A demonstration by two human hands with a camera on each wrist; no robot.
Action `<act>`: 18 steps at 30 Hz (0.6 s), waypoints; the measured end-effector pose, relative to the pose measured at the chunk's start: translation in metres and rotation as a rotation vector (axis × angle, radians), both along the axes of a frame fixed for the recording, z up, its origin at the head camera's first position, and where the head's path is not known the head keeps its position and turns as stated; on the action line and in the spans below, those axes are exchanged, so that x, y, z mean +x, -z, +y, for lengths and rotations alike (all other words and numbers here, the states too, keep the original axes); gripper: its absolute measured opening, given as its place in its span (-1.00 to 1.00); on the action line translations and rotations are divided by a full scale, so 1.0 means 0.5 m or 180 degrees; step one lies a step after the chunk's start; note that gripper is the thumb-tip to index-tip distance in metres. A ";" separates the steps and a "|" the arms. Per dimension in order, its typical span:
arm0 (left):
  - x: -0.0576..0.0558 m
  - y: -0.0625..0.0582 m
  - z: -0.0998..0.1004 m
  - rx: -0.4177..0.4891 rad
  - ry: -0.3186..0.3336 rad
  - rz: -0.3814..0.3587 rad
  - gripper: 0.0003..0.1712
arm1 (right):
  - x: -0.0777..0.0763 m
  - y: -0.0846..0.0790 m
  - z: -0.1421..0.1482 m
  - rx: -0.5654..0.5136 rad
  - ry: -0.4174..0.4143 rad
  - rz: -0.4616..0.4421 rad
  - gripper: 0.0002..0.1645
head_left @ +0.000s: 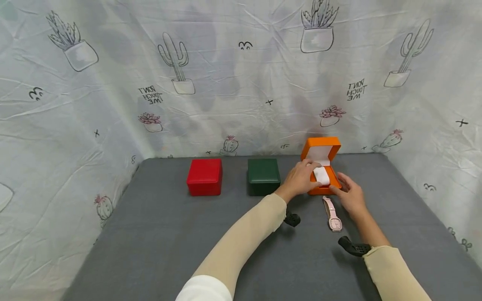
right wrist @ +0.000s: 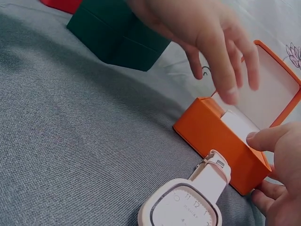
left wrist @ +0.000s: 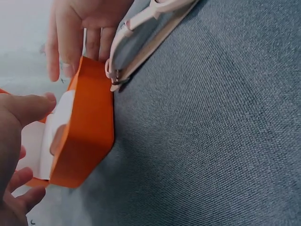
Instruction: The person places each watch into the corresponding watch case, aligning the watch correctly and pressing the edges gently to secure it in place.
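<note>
An orange watch box stands with its lid raised, and a white cushion sits inside. My left hand is over the box's left side, thumb and fingers spread about the cushion; in the right wrist view this left hand hangs above the box with nothing in its fingers. At the box's right front corner, my right hand lies with its thumb by the rim and other fingers along the outer side. A pink wristwatch lies in front of the box, dial towards me and buckle end near the box.
A closed green box stands left of the orange one, and a closed red box farther left. All rest on a grey cloth-covered table. A white curtain printed with cacti hangs behind. Both wrists wear black camera mounts.
</note>
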State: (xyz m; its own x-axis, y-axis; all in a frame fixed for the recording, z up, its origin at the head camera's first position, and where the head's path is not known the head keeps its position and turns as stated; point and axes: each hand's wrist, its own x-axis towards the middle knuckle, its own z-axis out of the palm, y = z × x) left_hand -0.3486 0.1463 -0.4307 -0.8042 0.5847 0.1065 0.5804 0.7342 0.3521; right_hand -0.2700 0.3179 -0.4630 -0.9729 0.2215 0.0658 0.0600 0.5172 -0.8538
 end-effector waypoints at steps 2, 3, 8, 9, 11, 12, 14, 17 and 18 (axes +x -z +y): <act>-0.002 0.006 0.000 -0.0070 0.0021 -0.0036 -0.33 | -0.002 0.003 -0.003 -0.0064 0.0007 -0.0036 -0.23; -0.003 0.009 0.000 -0.0099 0.0029 -0.0052 -0.33 | -0.003 0.004 -0.005 -0.0101 0.0006 -0.0044 -0.23; -0.007 0.018 0.005 -0.0154 0.0053 -0.0046 -0.35 | -0.007 0.005 -0.010 -0.0157 0.0043 -0.0051 -0.25; -0.009 0.019 0.007 -0.0162 0.0053 -0.0039 -0.36 | -0.008 0.006 -0.010 -0.0158 0.0043 -0.0051 -0.25; -0.010 0.020 0.010 -0.0188 0.0049 -0.0019 -0.37 | -0.010 0.007 -0.010 -0.0143 0.0038 -0.0053 -0.25; -0.011 0.020 0.012 -0.0218 0.0053 -0.0017 -0.38 | -0.010 0.007 -0.010 -0.0159 0.0030 -0.0048 -0.25; -0.013 0.020 0.017 -0.0279 0.0080 -0.0008 -0.39 | -0.011 0.009 -0.008 -0.0160 0.0018 -0.0044 -0.26; -0.016 0.021 0.028 -0.0383 0.0107 -0.0009 -0.38 | -0.010 0.011 -0.004 -0.0167 0.0018 -0.0041 -0.29; -0.017 0.022 0.032 -0.0418 0.0108 -0.0009 -0.38 | -0.010 0.012 -0.003 -0.0174 0.0020 -0.0037 -0.29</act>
